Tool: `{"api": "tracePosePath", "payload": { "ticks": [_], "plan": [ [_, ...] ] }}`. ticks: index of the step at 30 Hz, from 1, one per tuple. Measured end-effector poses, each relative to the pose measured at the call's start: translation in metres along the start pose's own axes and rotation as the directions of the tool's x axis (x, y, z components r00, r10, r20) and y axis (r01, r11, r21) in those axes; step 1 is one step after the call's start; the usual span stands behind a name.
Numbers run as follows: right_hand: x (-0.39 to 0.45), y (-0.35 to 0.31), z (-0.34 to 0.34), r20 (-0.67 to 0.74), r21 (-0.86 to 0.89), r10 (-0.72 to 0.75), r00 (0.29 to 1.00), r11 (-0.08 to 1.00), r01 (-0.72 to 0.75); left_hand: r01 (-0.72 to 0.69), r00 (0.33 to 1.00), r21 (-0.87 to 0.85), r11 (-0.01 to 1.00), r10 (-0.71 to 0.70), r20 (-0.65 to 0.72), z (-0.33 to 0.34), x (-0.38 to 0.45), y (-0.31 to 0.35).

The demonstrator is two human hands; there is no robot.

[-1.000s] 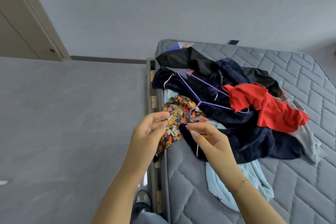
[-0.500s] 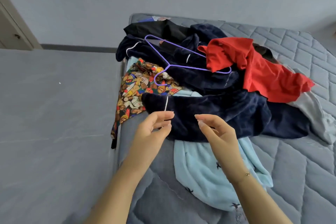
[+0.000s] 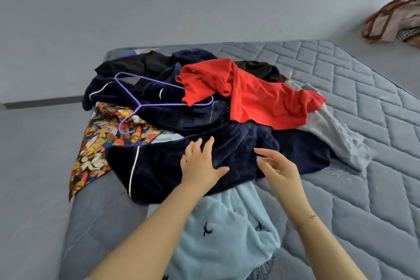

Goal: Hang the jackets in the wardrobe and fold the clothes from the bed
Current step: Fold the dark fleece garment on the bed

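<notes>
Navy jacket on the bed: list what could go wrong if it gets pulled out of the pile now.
1. The purple hanger lies on the navy jacket; lifting the jacket could fling it off or snag it.
2. The red shirt drapes over the jacket, so it may get dragged along and tangled.
3. The bear-print cloth already hangs over the mattress edge; a tug might slide it to the floor.
The left hand rests open on the jacket; the right hand hovers, gripping nothing.

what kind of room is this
Most likely a bedroom at home. A bare quilted grey mattress fills the view, with a heap of clothes on it, such as a navy velvet jacket and a red garment, and a purple wire hanger lying on top.
</notes>
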State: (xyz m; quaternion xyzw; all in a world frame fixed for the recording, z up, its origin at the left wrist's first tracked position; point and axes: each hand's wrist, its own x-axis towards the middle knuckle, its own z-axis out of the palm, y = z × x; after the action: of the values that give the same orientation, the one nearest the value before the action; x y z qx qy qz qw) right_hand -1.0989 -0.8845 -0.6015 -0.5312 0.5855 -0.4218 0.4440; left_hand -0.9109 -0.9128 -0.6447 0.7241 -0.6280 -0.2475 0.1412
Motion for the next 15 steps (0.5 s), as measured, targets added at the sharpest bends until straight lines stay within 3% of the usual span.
{"api": "tracePosePath", "payload": {
  "ticks": [3, 4, 6, 9, 12, 15],
  "plan": [
    [0.006, 0.012, 0.000, 0.026, 0.001, -0.011, 1.000, 1.000, 0.011, 0.013, 0.988, 0.146, 0.989, 0.009, -0.153, 0.019, 0.013, -0.016],
    [0.008, 0.016, 0.001, 0.037, -0.003, -0.011, 0.999, 1.000, 0.011, -0.016, 0.974, 0.113, 0.993, 0.041, -0.224, 0.020, 0.014, -0.020],
    [0.010, 0.021, 0.006, 0.047, -0.008, -0.022, 0.999, 1.000, 0.023, -0.079, 0.971, -0.166, 0.983, 0.038, -0.238, 0.016, 0.010, -0.027],
    [0.014, 0.024, 0.011, 0.028, 0.004, -0.048, 0.998, 0.999, 0.048, -0.127, 0.986, -0.642, 0.756, 0.027, -0.164, -0.005, -0.010, -0.026],
    [0.013, 0.021, 0.015, 0.005, 0.036, -0.075, 0.997, 0.997, 0.074, -0.137, 0.982, -0.797, 0.588, -0.027, -0.188, -0.029, -0.047, -0.030],
    [0.006, 0.019, 0.018, 0.012, -0.103, -0.207, 0.978, 0.973, 0.207, -0.108, 0.976, -0.917, 0.385, -0.136, -0.172, -0.042, -0.086, -0.043]
  ]
}}
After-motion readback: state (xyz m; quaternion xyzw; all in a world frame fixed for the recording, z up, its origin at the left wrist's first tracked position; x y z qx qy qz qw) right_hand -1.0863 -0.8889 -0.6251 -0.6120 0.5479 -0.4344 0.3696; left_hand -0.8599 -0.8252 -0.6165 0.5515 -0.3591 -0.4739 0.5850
